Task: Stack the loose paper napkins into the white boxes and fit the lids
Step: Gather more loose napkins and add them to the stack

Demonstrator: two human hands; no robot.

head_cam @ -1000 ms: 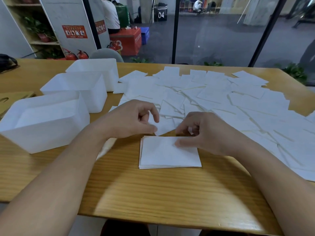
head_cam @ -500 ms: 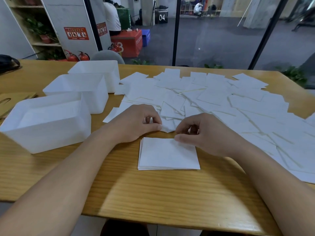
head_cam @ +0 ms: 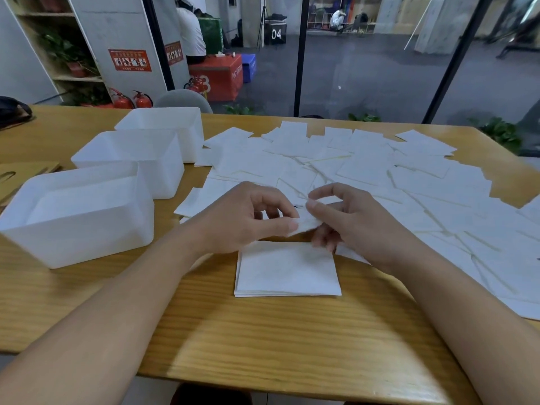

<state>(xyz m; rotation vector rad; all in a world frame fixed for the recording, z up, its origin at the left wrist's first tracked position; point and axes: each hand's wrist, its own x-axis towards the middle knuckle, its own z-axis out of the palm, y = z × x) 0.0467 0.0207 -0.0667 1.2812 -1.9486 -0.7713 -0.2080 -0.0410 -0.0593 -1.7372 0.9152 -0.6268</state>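
— Fingers first: what do you see?

— Fingertips of my left hand (head_cam: 245, 217) pinch the near corner of one napkin (head_cam: 306, 222), thumb under, forefinger curled on top. My right hand (head_cam: 350, 220) pinches the same sheet from the other side, thumb and forefinger closed on its upper edge, the other fingers curled below it. So both hands hold that single napkin, lifted just above the table.

— And beneath it?

— Right under my hands lies a squared-up stack of napkins (head_cam: 287, 270), flat on the wooden table (head_cam: 263, 340), its far edge partly covered by my fingers.

— Where is the rest of the paper?

— Loose napkins (head_cam: 365, 171) are spread across the table beyond and to the right of my hands, overlapping one another out to the far edge.

— The boxes?

— Three white boxes (head_cam: 87, 223) stand in a row to my left, running away from me, each touching or just beside the next. All are open on top. The nearest seems to have napkins in it; I cannot tell for the other two.
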